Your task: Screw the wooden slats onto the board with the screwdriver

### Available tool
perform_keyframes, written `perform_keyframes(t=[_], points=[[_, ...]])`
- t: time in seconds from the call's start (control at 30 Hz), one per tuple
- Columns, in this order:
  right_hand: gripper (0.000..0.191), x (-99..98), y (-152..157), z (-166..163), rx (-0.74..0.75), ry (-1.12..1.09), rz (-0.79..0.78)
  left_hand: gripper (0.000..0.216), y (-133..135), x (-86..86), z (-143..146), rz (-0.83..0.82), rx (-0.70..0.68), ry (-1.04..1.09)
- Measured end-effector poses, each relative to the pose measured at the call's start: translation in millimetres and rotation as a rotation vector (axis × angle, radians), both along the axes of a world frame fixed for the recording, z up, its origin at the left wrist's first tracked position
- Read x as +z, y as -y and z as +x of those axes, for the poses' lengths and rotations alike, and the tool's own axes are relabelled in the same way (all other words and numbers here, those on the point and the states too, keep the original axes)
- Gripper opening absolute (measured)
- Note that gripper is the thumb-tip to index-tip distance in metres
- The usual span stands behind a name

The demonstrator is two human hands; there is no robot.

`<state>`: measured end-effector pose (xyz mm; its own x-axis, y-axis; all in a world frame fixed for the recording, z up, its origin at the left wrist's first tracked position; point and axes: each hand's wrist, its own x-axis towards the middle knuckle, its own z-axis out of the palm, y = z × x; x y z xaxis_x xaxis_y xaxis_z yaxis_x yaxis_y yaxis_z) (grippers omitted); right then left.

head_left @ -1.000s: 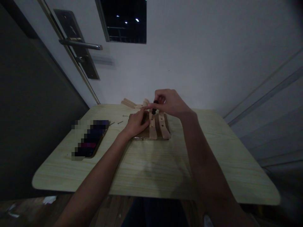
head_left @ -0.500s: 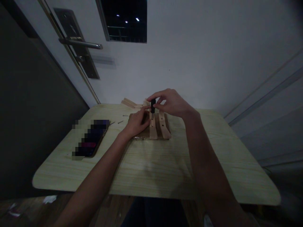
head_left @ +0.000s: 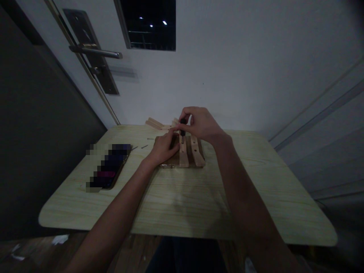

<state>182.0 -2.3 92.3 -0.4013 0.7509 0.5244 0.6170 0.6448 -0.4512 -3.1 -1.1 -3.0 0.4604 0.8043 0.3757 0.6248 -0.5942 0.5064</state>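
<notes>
My right hand (head_left: 202, 123) pinches the black handle of a screwdriver (head_left: 182, 132), which stands upright. Its metal shaft points down at a hole in a pale wooden strip (head_left: 184, 160) with a flared near end. That strip lies on a flat brown board (head_left: 191, 161). From the left, my left hand (head_left: 162, 147) grips the strip's side, with the thumb along its edge and the fingertips by its far part. Beside it on the board is a second wooden strip (head_left: 198, 155) with holes. Whether a screw sits under the tip is too small to tell.
Behind the board lie other pale wooden pieces (head_left: 155, 123). Several loose screws (head_left: 145, 146) are left of my left hand, near a phone (head_left: 112, 165). The light wood table (head_left: 176, 204) stands against a white door with a metal handle (head_left: 99, 52).
My right hand has turned around the screwdriver handle, its fingers shifting and the wrist moving slightly left. The screwdriver stays at the same strip. My left hand has hardly moved.
</notes>
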Motion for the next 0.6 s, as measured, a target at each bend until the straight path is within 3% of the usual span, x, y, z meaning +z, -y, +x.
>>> perform_keyframes(t=[0.17, 0.4, 0.6], points=[[0.013, 4.1, 3.0, 0.8, 0.092, -0.019, -0.060, 0.059, 1.4, 1.4, -0.5, 0.012, -0.015, 0.011], [0.036, -3.3, -5.8, 11.2, 0.125, 0.000, -0.016, 0.054, 1.3, 1.5, -0.2, 0.008, -0.033, 0.034], [0.031, -2.4, -4.1, 10.8, 0.099, -0.011, -0.016, 0.055, 1.9, 1.2, 0.1, 0.013, -0.019, 0.028]])
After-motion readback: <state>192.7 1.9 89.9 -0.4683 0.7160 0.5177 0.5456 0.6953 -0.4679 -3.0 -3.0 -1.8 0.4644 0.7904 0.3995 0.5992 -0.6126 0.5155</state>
